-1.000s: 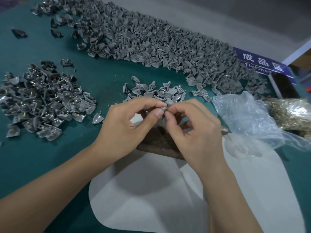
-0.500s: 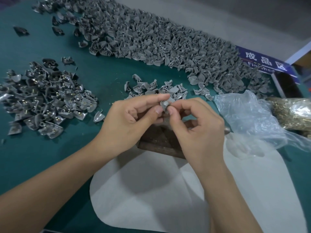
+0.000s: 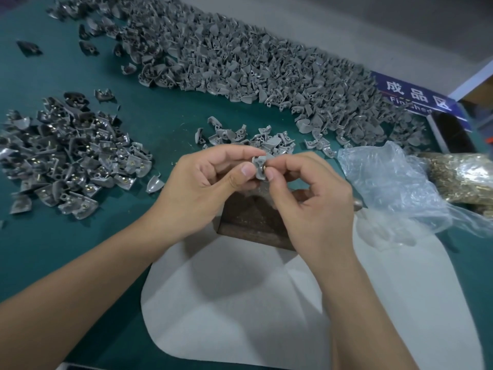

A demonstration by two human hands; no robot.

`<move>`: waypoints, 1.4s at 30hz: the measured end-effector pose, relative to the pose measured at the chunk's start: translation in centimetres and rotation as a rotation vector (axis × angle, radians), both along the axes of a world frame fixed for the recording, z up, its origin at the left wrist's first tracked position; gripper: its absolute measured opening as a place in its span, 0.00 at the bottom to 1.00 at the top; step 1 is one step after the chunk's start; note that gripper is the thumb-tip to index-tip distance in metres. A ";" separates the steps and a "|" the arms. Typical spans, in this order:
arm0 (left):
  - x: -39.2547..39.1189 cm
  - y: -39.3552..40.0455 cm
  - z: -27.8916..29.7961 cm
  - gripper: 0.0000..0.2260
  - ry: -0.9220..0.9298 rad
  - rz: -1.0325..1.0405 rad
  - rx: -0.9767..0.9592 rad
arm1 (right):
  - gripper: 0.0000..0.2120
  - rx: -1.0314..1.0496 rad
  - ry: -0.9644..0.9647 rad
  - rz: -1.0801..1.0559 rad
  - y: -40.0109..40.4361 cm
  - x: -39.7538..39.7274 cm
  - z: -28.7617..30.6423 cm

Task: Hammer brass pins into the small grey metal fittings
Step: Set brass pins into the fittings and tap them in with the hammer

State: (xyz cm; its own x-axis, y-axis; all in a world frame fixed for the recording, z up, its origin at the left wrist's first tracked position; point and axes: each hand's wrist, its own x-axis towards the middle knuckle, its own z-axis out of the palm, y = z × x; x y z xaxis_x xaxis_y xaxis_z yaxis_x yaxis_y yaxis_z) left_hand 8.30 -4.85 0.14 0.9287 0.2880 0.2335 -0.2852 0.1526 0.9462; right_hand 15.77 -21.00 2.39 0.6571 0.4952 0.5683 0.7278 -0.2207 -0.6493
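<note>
The left hand [image 3: 202,182] pinches 1 small grey fitting [image 3: 260,166] between thumb and forefinger, its other fingers curled beneath. The right hand [image 3: 312,198] meets it from the other side, thumb and forefinger pinched narrowly on a brass pin [image 3: 265,169] seated at the fitting's face. Both hands hover just above a dark wooden block [image 3: 250,222] on a white sheet [image 3: 266,303]. Beyond the fingertips lies a small cluster of loose fittings [image 3: 248,137]; far left of the left hand, a pile of pinned fittings [image 3: 69,156]; right of the right hand, a crumpled plastic bag [image 3: 392,182] and a heap of pins [image 3: 464,180].
</note>
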 end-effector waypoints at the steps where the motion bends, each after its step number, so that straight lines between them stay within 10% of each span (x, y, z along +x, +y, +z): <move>1: 0.0 0.0 0.1 0.11 0.006 0.005 0.001 | 0.05 0.002 0.002 0.001 0.0 0.0 0.0; 42: -0.4 -0.3 -1.0 0.09 -0.023 0.137 0.200 | 0.05 0.029 0.335 -0.059 0.3 -0.8 0.4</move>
State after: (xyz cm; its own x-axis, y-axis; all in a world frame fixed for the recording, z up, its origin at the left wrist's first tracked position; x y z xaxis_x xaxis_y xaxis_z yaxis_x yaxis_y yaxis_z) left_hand 7.95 -5.16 -0.85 0.8781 0.3564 0.3192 -0.3122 -0.0788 0.9468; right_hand 15.01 -20.66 2.78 0.8368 0.4373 0.3295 0.4596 -0.2339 -0.8568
